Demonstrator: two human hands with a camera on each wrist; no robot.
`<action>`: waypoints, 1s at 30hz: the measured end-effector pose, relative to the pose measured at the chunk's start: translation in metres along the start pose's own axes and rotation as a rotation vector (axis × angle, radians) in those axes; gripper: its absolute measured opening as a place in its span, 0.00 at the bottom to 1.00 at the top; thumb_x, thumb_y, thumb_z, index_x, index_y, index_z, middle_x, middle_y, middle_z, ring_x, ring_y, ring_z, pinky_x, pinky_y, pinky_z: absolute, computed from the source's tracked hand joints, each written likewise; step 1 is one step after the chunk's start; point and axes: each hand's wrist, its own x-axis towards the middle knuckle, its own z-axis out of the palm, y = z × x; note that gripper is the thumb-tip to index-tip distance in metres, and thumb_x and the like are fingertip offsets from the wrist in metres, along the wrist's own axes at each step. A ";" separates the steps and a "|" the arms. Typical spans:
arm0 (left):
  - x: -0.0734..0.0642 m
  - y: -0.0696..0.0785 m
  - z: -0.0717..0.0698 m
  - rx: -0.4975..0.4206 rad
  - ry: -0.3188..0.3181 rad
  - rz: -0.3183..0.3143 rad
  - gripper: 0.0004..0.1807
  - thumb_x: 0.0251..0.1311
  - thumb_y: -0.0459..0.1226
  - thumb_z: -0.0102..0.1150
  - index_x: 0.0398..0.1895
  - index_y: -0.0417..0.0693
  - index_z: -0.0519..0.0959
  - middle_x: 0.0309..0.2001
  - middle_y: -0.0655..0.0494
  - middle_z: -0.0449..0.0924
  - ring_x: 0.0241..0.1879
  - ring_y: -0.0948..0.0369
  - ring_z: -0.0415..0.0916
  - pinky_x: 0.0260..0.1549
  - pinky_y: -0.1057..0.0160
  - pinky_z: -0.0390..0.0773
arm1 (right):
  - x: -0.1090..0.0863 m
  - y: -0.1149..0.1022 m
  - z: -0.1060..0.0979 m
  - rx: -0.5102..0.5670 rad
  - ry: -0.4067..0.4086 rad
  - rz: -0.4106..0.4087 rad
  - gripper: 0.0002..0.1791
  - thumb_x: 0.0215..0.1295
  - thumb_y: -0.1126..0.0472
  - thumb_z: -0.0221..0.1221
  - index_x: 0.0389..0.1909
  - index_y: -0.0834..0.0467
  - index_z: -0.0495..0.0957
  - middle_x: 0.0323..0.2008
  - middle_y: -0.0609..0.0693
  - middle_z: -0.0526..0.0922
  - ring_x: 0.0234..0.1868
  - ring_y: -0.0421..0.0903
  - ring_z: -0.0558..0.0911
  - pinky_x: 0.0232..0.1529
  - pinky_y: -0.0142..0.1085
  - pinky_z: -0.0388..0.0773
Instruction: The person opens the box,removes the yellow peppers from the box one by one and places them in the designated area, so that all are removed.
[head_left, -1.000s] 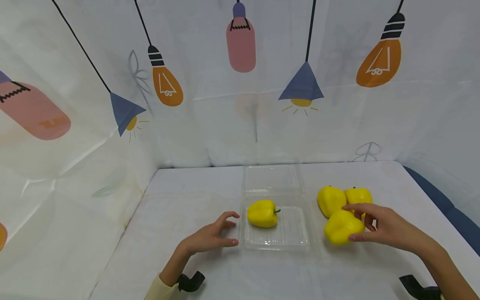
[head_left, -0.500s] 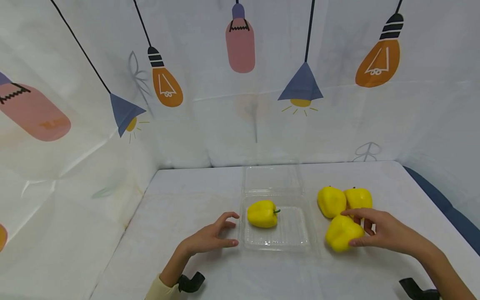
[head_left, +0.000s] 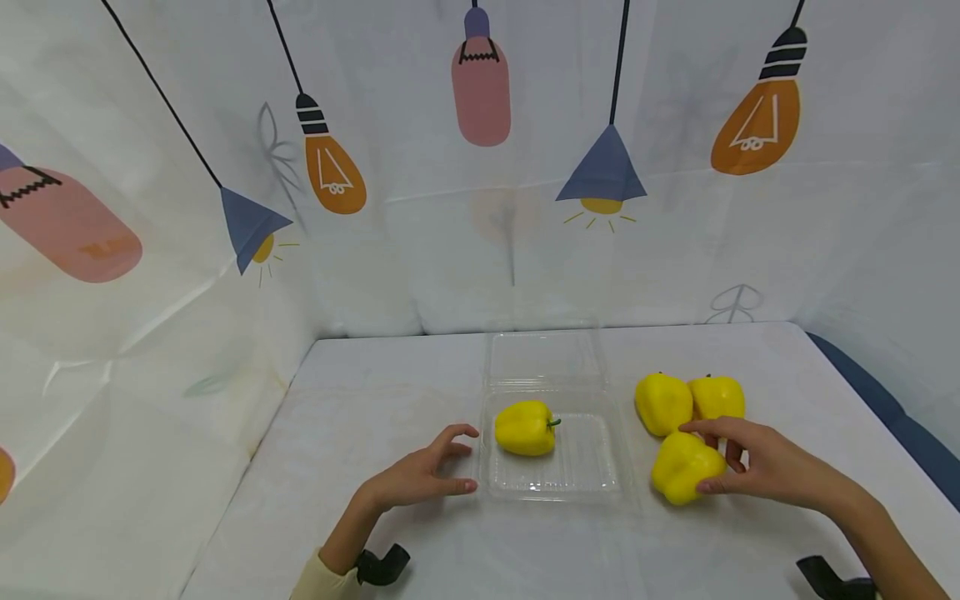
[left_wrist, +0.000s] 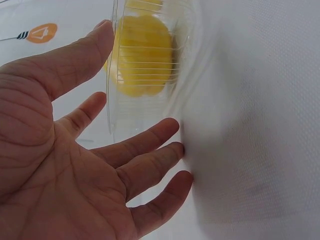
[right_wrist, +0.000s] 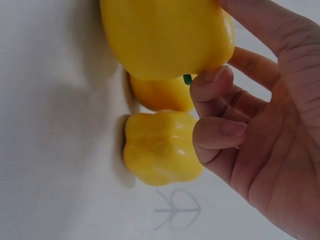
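Observation:
My right hand (head_left: 772, 467) pinches a yellow bell pepper (head_left: 684, 472) between thumb and fingers at the right of the table. In the right wrist view that pepper (right_wrist: 162, 37) fills the top, with the thumb at its upper right side and curled fingers near its green stem. A clear plastic clamshell box (head_left: 588, 487) stands mid-table, lid folded back, holding another yellow bell pepper (head_left: 523, 428) on its side. Beside the box's left wall rests my left hand (head_left: 416, 477), fingers spread and relaxed, gripping nothing. The left wrist view shows its thumb and fingertips close to the box wall (left_wrist: 112, 107).
Behind the held pepper sit two more yellow bell peppers, one on the left (head_left: 663, 403) and one on the right (head_left: 717, 396), side by side. A white cloth covers the table (head_left: 375, 383). A printed curtain (head_left: 420, 258) hangs along its back edge.
Between the first two frames, my right hand and its pepper shift slightly toward me, and the pepper turns a little. Since then they hardly move. My left hand and the box stay put.

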 end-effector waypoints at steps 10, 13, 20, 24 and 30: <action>0.000 -0.001 0.000 0.001 -0.001 0.004 0.34 0.57 0.51 0.61 0.63 0.75 0.54 0.63 0.51 0.68 0.64 0.48 0.61 0.57 0.34 0.59 | -0.002 -0.004 -0.003 -0.017 -0.034 0.056 0.35 0.48 0.47 0.70 0.57 0.56 0.72 0.34 0.40 0.71 0.23 0.33 0.69 0.20 0.27 0.68; 0.001 -0.001 0.000 0.002 -0.001 0.007 0.34 0.58 0.51 0.61 0.64 0.74 0.54 0.63 0.51 0.68 0.64 0.48 0.61 0.57 0.34 0.59 | -0.001 -0.006 -0.006 -0.006 -0.055 0.108 0.36 0.48 0.47 0.70 0.57 0.56 0.70 0.38 0.43 0.73 0.22 0.34 0.70 0.20 0.27 0.69; 0.000 -0.002 0.000 -0.005 -0.003 0.008 0.35 0.57 0.51 0.62 0.64 0.72 0.54 0.63 0.51 0.68 0.64 0.49 0.61 0.57 0.34 0.59 | 0.001 -0.007 -0.010 -0.022 -0.089 0.184 0.37 0.46 0.46 0.71 0.54 0.57 0.69 0.43 0.50 0.75 0.23 0.35 0.70 0.22 0.28 0.70; 0.000 -0.002 0.000 -0.004 -0.003 0.010 0.35 0.57 0.51 0.61 0.65 0.72 0.54 0.63 0.51 0.68 0.64 0.49 0.61 0.57 0.34 0.59 | 0.001 -0.006 -0.010 -0.017 -0.089 0.169 0.34 0.46 0.48 0.72 0.53 0.56 0.70 0.45 0.51 0.77 0.24 0.35 0.70 0.23 0.28 0.70; 0.000 -0.002 -0.001 0.001 -0.002 0.008 0.35 0.57 0.52 0.61 0.64 0.74 0.54 0.63 0.51 0.68 0.64 0.48 0.61 0.57 0.33 0.58 | 0.001 -0.006 -0.011 0.003 -0.077 0.106 0.32 0.48 0.52 0.71 0.54 0.57 0.70 0.47 0.53 0.78 0.26 0.35 0.71 0.23 0.28 0.71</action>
